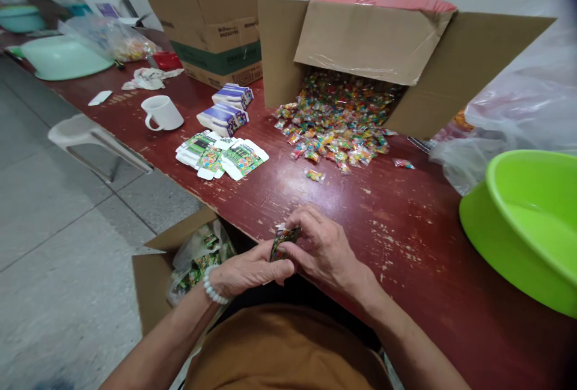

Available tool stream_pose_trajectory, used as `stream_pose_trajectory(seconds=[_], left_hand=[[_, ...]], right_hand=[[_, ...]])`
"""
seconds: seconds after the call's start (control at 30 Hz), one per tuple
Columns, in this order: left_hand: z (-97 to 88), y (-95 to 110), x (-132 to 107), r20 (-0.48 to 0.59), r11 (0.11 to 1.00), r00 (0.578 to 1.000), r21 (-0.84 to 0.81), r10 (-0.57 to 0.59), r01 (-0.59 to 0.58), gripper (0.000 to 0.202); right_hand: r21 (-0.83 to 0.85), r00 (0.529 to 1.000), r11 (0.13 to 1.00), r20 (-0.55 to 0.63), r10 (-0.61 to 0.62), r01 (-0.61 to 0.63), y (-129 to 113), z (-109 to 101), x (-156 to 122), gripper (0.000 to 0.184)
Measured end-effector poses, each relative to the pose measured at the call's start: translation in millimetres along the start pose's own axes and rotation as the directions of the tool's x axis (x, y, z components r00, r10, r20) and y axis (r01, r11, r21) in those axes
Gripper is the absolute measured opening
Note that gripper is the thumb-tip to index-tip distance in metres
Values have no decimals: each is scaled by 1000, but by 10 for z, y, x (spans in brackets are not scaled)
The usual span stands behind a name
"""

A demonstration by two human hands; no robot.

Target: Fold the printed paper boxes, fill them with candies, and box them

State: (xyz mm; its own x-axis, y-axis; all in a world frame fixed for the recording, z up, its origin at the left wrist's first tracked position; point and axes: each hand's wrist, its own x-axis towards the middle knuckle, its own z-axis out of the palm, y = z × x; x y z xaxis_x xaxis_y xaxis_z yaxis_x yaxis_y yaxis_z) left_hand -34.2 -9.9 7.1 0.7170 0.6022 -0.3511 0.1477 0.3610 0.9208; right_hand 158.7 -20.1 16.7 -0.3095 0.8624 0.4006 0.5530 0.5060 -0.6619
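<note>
Low down, just beyond a brown fabric top [288,348], two bare hands meet at the near edge of a worn dark red table [406,228]. Between them sits a small dark green printed carton [280,246], tilted, with white flaps at its upper end. The left hand [252,270], with a pale beaded bracelet [211,286] at its wrist, is partly closed around the carton's lower part, thumb stretched out in front. The right hand [331,252] is half curled, fingers and thumb pinching the carton's other side.

Below the left forearm, an open brown cardboard box [148,288] holds green printed packs [196,273] in a translucent plastic bag [187,249]. To the right stands a lime green plastic basin [496,240].

Farther across the table, flat green-and-white printed cartons [246,158] lie overlapping, near purple-and-white cartons [220,118] and a white mug [166,115]. Colourful wrapped candies [333,137] spill from a large brown cardboard box [374,35]. Beside it rises a tall green-banded cardboard box [216,35]; at far left rests a pale mint basin [67,56].
</note>
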Motion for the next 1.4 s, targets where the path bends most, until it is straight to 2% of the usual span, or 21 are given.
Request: stream_pose_trajectory(seconds=[0.1,0.17,0.23,0.37,0.5,0.6,0.67,0.73,0.8,0.93,1.03,1.23,1.4], left_hand=[[-7,-40,32,33,997,999,-64,43,-40,48],[-10,-59,48,64,991,996,-125,54,-46,50],[-6,-63,53,69,986,997,-162,42,-30,50],[33,-55,38,61,972,997,-235,39,-24,43],[99,-47,8,76,948,994,-315,80,-52,44],[150,-30,-15,90,923,994,-384,67,-27,41],[175,-11,-25,73,909,996,-416,58,-22,39],[189,8,-32,53,918,997,-396,52,-27,40],[190,20,-41,49,951,998,-309,44,-27,41],[163,19,-63,53,995,998,-96,40,-35,38],[131,46,-71,52,999,998,-14,34,-34,34],[78,227,-30,178,995,979,13,-97,96,44],[30,244,69,264,994,961,-43,-81,96,50]], right_hand=[[64,993,995,-87,77,-72,-10,55,-35,18],[72,984,995,-163,73,-62,-15,91,-54,21],[82,981,996,-190,50,-35,-12,109,-58,22],[122,988,992,-148,48,-30,15,89,-35,21],[145,987,987,-127,94,-76,20,25,-17,26],[217,991,970,-49,127,-114,19,-43,-12,26],[250,994,963,-10,106,-100,25,-91,-3,22],[231,998,970,6,70,-69,28,-138,15,19],[190,998,980,30,53,-57,21,-186,42,20],[167,989,981,129,77,-98,-28,-287,104,20],[165,981,979,174,90,-119,-83,-362,124,18],[103,977,990,199,76,-98,-159,-466,90,18],[141,971,985,230,60,-94,-108,-497,76,15]])
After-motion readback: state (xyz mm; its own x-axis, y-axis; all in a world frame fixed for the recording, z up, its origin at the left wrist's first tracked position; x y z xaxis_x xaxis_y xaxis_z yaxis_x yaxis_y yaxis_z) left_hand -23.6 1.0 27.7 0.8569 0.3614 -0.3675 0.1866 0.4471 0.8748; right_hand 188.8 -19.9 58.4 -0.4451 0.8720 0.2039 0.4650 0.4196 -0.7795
